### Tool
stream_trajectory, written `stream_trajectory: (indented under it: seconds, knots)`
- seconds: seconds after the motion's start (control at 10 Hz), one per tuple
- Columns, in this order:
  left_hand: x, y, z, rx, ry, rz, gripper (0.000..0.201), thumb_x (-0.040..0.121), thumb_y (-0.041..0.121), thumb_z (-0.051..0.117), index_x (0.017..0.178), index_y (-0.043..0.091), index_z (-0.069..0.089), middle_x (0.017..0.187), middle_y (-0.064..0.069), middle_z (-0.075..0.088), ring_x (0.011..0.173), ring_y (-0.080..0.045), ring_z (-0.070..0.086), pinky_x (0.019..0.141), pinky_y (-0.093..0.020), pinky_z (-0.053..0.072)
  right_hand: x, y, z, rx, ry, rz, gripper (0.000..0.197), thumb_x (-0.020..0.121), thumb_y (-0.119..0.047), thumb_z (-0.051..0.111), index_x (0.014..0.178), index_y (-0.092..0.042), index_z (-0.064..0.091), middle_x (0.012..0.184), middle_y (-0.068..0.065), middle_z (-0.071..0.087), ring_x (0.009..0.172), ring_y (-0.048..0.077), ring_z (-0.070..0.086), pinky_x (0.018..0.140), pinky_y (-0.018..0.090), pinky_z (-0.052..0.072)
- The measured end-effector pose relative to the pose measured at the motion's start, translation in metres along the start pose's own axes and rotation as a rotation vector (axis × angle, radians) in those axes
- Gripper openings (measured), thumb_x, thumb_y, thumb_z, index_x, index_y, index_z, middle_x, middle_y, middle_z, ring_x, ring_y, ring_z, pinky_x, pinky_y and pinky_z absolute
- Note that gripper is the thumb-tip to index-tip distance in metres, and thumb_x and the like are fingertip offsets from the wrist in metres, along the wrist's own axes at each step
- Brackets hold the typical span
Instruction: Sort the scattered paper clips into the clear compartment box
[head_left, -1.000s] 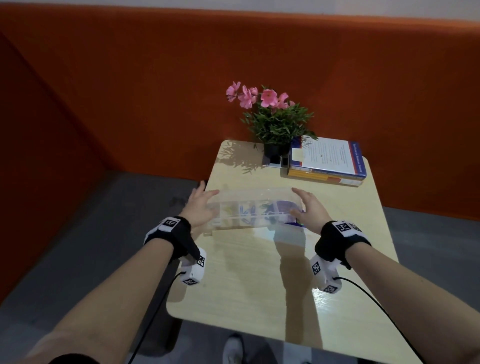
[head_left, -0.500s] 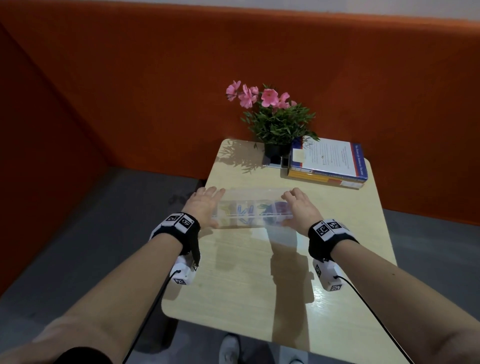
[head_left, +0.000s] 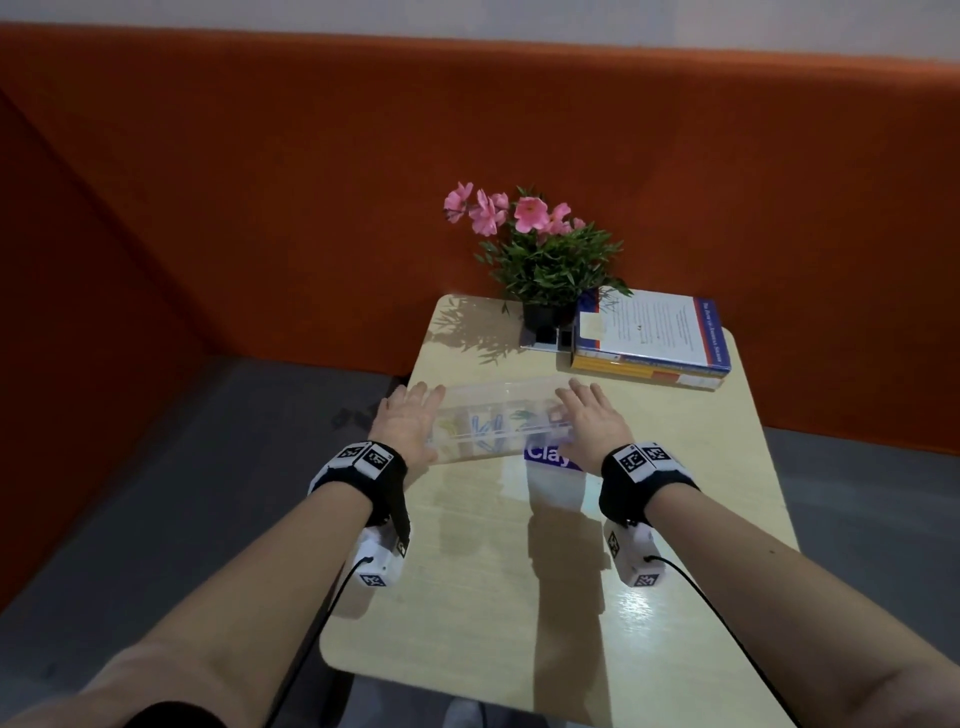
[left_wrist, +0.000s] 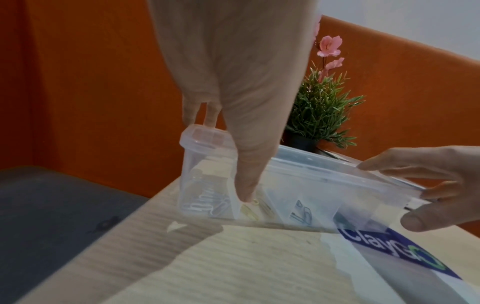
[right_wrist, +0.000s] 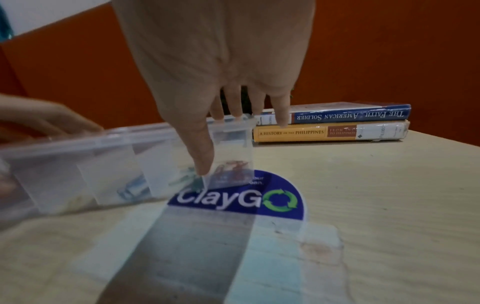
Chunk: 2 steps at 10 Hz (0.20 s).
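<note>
The clear compartment box has its lid on and is tilted, low over the table. Whether it touches the top I cannot tell. My left hand grips its left end, thumb down the front wall and fingers over the lid. My right hand grips the right end the same way, thumb on the front. Sorted paper clips lie inside: silver ones at the left end, blue ones in the middle, red ones at the right end.
A blue ClayGo sticker lies on the table just in front of the box. Two stacked books and a potted plant with pink flowers stand at the far edge. An orange partition rises behind.
Both hands have rolled from the box's ends over onto its lid. The box has come down lower toward the table, and the sticker now shows in front of it.
</note>
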<state>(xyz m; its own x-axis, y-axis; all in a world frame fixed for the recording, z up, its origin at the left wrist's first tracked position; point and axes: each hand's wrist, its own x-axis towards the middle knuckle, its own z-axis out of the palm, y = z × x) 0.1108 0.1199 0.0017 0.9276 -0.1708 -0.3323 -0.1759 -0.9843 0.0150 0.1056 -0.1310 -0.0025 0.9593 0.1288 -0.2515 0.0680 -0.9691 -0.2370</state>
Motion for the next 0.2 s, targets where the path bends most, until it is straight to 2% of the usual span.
stream_trajectory:
  seconds: [0.1, 0.2]
  knots:
    - [0.001, 0.002, -0.003, -0.055, -0.045, -0.021, 0.097, 0.083, 0.024, 0.066, 0.154, 0.023, 0.000, 0.164, -0.009, -0.002, 0.151, -0.034, -0.003, 0.122, -0.051, 0.006, -0.008, -0.006, -0.006, 0.075, 0.027, 0.023, 0.074, 0.087, -0.022, 0.058, 0.149, -0.020, 0.018, 0.160, 0.007, 0.009, 0.147, 0.030, 0.012, 0.115, 0.049, 0.028]
    - [0.001, 0.002, -0.006, -0.058, -0.032, -0.041, 0.112, 0.078, 0.043, 0.071, 0.154, 0.021, -0.009, 0.162, -0.012, -0.019, 0.150, -0.034, -0.015, 0.119, -0.055, -0.004, -0.020, -0.007, -0.009, 0.194, 0.101, 0.029, 0.066, 0.088, -0.021, 0.057, 0.147, -0.018, 0.026, 0.155, 0.013, 0.021, 0.141, 0.030, 0.027, 0.111, 0.045, 0.036]
